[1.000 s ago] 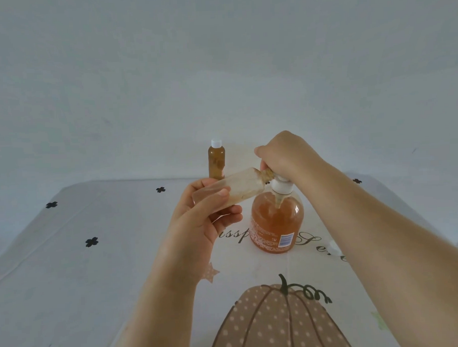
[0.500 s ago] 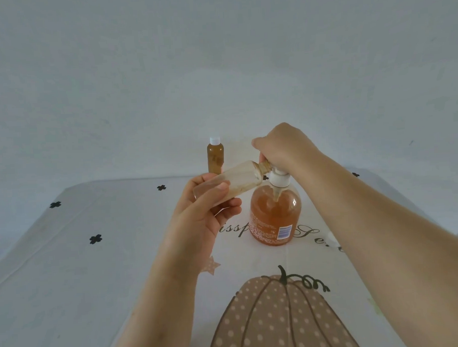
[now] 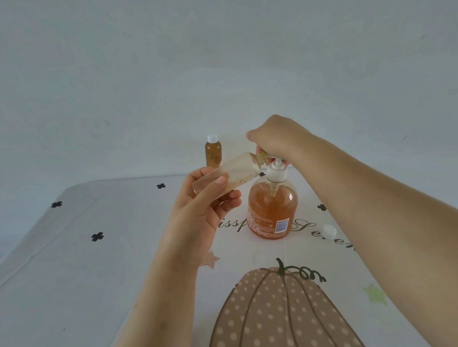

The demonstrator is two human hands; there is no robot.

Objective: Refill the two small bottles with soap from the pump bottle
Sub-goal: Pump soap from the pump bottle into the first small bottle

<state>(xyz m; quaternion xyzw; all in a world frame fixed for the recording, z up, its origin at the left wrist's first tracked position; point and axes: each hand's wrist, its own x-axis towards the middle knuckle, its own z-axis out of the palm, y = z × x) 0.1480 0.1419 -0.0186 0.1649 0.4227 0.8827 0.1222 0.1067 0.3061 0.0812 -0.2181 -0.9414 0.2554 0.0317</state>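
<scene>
Holding the tilted small bottle [image 3: 230, 177] in our curled left hand [image 3: 203, 208], mouth at the spout of the standing pump bottle [image 3: 273, 210], we should press slowly with our right hand [image 3: 276, 139], whose fingers curl over the pump head.

White tablecloth [image 3: 70, 285] covers the table, with a long crease running down its left side. Small black clover marks [image 3: 97, 236] are scattered across it. Large tan polka-dot pumpkin print [image 3: 276, 315] at near edge, green curled stem. Pink star [image 3: 210, 259] left of pumpkin, pale green star [image 3: 375, 294] right. Dark script lettering [image 3: 303, 225] mid-cloth, partly hidden, possibly two words. Plain grey-white wall [image 3: 218, 69] behind.
</scene>
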